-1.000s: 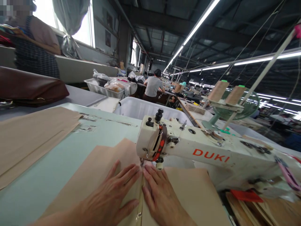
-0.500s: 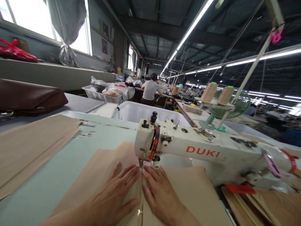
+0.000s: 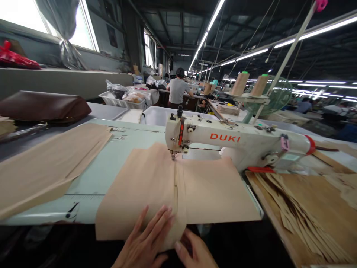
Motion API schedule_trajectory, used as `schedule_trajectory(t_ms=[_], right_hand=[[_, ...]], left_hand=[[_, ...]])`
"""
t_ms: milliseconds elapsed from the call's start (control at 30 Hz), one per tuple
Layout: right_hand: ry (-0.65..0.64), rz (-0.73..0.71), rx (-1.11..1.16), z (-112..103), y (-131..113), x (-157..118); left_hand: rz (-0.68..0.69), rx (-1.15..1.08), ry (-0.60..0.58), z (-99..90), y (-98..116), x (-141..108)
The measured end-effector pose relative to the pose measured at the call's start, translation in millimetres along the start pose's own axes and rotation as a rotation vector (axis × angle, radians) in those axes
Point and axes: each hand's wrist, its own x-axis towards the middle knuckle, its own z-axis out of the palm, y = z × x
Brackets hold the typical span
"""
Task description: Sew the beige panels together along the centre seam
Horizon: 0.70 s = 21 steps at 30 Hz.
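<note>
Half a second ago both hands lay up beside the needle; now they are down at the near edge of the table, and the strip of the beige cloth (image 3: 139,178) between them and the needle is uncovered. The view has shifted too, so the table's near edge shows.

The pale green table (image 3: 92,182) carries the sewing machine (image 3: 200,136) toward its right side, and a second beige piece (image 3: 52,160) covers its left end. Beyond the far left corner a brown bag (image 3: 46,106) rests on a grey table (image 3: 108,112); behind the machine stands a white bin (image 3: 158,114). To the right, a board (image 3: 315,193) bears a fan of beige strips (image 3: 301,223). Farther back are thread cones (image 3: 240,83), a green fan (image 3: 281,98), a seated person in a grey top (image 3: 178,91) and windows along the left wall.

The beige cloth runs from under the needle to the table's near edge, its left part hanging over. The left hand (image 3: 149,234) rests on its near end, fingers spread, unclenched. The right hand (image 3: 196,249) is curled at the near corner beside the slit; whether it pinches the cloth I cannot tell.
</note>
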Motion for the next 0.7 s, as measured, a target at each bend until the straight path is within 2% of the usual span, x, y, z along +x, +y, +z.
schedule_trajectory(t_ms=[67,133,200,267,300,367,467,533,633,700], right_hand=[[-0.040,0.009,0.228,4,-8,3],[-0.017,0.048,0.295,-2,-27,3],[0.140,-0.009,0.142,-13,-49,1],[0.311,-0.189,-0.142,-22,-66,3],[0.340,-0.288,-0.283,-24,-71,5],[0.281,-0.417,-0.484,-23,-74,15],[0.205,-0.439,-0.604,-15,-68,33],[0.249,-0.455,-0.542,-13,-60,42],[0.344,-0.457,-0.236,-19,-52,45],[0.364,-0.474,-0.153,-24,-48,44]], left_hand=[[-0.004,0.025,0.001,4.8,4,-1],[0.022,-0.025,0.010,-3.9,1,3],[-0.012,-0.110,0.048,-23.9,-6,9],[-0.152,-0.191,0.075,-48.0,-15,20],[-0.238,-0.234,0.069,-59.3,-20,27],[-0.370,-0.307,0.018,-77.6,-28,41],[-0.455,-0.368,-0.019,-93.5,-35,58],[-0.482,-0.394,-0.026,-98.7,-36,64],[-0.511,-0.436,-0.038,-102.4,-34,67],[-0.507,-0.481,-0.053,-102.8,-32,68]])
